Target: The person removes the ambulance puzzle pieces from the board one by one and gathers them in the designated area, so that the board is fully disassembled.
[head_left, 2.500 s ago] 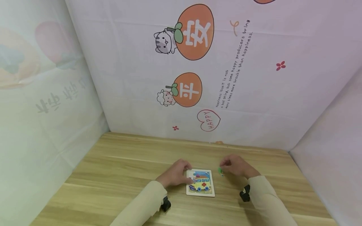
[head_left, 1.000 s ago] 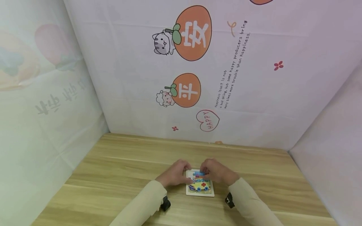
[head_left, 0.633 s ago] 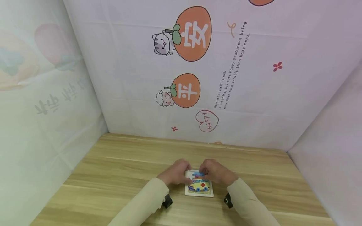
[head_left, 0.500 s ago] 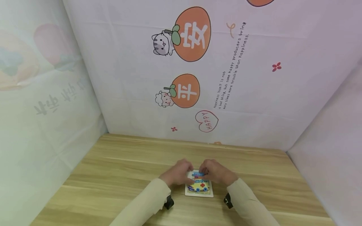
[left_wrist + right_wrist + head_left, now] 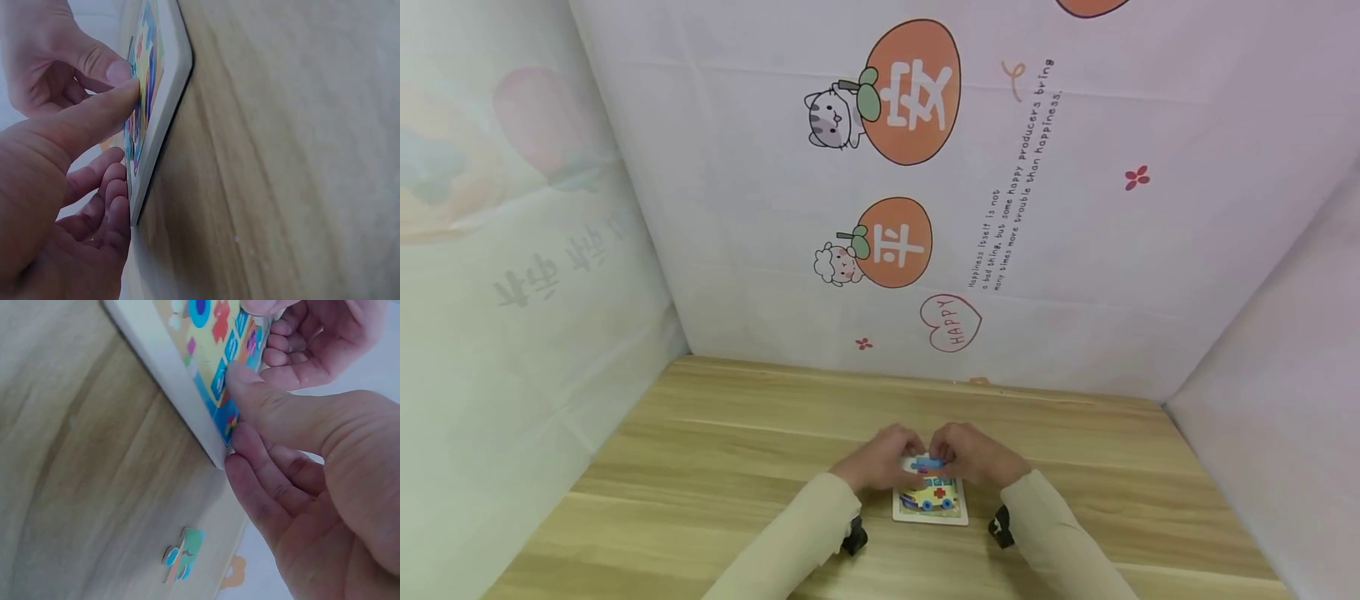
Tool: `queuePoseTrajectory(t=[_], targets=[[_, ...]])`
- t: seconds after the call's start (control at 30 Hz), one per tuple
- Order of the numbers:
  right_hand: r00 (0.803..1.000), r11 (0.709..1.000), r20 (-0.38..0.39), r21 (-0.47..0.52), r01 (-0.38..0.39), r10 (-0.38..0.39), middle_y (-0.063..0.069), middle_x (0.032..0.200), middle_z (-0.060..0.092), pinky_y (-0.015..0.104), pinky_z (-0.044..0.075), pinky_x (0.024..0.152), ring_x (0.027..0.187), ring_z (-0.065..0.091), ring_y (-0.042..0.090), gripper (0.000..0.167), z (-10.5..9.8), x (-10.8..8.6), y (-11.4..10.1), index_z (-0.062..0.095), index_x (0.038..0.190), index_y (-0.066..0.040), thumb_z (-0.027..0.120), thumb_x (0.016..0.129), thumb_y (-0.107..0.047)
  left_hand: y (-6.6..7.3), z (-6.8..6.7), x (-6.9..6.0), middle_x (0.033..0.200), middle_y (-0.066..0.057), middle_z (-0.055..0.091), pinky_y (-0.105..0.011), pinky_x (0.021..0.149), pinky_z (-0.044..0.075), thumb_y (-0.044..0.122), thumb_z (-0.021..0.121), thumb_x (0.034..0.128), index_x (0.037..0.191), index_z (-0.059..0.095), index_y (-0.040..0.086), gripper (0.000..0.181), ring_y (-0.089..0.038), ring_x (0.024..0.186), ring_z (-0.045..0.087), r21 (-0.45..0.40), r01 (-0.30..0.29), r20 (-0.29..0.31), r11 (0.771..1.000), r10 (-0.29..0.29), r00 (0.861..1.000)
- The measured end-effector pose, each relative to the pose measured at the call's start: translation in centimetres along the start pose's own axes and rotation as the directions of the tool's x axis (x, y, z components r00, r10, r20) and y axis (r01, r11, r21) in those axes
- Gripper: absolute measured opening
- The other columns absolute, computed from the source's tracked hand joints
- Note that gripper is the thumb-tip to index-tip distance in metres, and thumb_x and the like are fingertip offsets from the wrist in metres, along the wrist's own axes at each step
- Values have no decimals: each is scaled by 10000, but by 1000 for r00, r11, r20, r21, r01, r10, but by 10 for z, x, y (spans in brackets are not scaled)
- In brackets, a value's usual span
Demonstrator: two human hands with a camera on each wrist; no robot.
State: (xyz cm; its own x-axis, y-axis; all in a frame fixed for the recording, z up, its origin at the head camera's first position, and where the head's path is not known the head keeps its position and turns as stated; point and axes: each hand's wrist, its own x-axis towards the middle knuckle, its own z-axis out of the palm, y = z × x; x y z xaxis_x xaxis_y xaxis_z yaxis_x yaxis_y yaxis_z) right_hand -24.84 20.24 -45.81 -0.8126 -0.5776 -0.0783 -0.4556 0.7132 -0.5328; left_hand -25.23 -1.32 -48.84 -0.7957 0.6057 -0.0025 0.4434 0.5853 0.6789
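Printed cloth [image 5: 1060,258] stood behind, meeting the counter [image 5: 737,433] along its back edge. Near edge out of view. Two cream sleeves [image 5: 805,525] reached in from the near side.

Left hand [image 5: 880,460] at the puzzle's far left: thumb on the picture, other fingers bent against the rim, the lot clamped on the puzzle. Right hand [image 5: 976,455] mirrored it at the far right corner, thumb over the blue windows, fingers clamped likewise. Judging by the grip, thumbs bore down to level the pieces; fingers boxed in the rim against sliding.

Puzzle [image 5: 931,503] about mid-counter left to right, well short of the back edge. Ambulance wheels faced the near edge, presumably so it read upright to the person. Far left part pale; gap or print, could not tell.

Loose piece [image 5: 185,556], green and blue: on the counter off the puzzle's far right corner, apart from it, likely left there for easy right-hand reach.
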Motion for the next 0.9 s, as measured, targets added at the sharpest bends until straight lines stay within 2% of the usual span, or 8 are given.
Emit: queuePoseTrajectory(t=[0.3, 0.5, 0.73, 0.9], targets=[[996, 996, 28, 5, -86, 86, 25, 949, 713, 376, 600, 841, 908, 654, 171, 201, -3, 3, -2, 707, 941, -74, 843, 843, 36, -4, 4, 5, 1191, -24, 637, -270, 972, 521, 238, 888, 857, 1226, 688, 57, 457, -107, 1069, 575, -20, 6, 3, 1000, -6, 1000], [994, 994, 19, 5, -107, 107, 30, 958, 714, 415, 609, 873, 920, 662, 172, 216, -3, 4, -5, 703, 943, -75, 849, 834, 41, -5, 4, 4, 1182, -16, 626, -266, 951, 516, 237, 888, 860, 1217, 688, 64, 444, -100, 1056, 565, -20, 10, 2, 1000, -10, 1000], [989, 988, -9, 38, -150, 150, 2, 948, 708, 365, 613, 858, 893, 662, 131, 220, -2, 6, -6, 695, 932, -100, 844, 840, 34, -2, 3, 3, 1165, -15, 621, -260, 936, 503, 238, 891, 855, 1222, 687, 57, 457, -91, 1035, 547, -21, 15, -1, 1000, -15, 1000], [987, 985, -15, 75, -157, 159, -12, 919, 714, 328, 611, 830, 863, 664, 112, 165, -2, 7, -4, 706, 927, -110, 810, 884, 11, -1, 2, 3, 1146, -16, 621, -262, 933, 503, 227, 899, 841, 1213, 693, 51, 460, -91, 1028, 545, -15, 17, -6, 1000, -17, 1000]])
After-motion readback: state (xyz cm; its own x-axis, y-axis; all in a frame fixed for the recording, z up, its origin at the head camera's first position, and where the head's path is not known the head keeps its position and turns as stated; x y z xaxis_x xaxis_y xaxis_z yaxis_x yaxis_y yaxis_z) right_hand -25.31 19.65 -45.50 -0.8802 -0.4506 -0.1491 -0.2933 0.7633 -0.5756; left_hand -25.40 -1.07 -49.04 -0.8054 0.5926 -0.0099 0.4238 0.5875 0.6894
